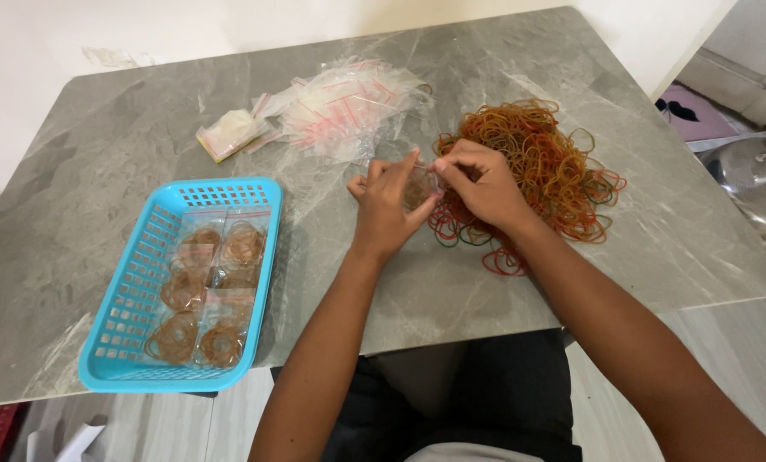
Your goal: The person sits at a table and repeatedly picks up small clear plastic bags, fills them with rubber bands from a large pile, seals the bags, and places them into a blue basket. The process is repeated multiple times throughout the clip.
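Note:
My left hand [385,208] and my right hand [485,184] meet over the grey marble table [92,171], both pinching a small clear zip bag [420,185] with rubber bands inside. A large heap of red, orange and green rubber bands [562,167] lies just right of my right hand, partly under it. A pile of empty clear zip bags with red strips [348,107] sits behind my hands.
A blue plastic basket [135,291] at the front left holds several filled bags of rubber bands. A small pale packet [229,133] lies left of the empty bags. The table's front edge runs close to my lap.

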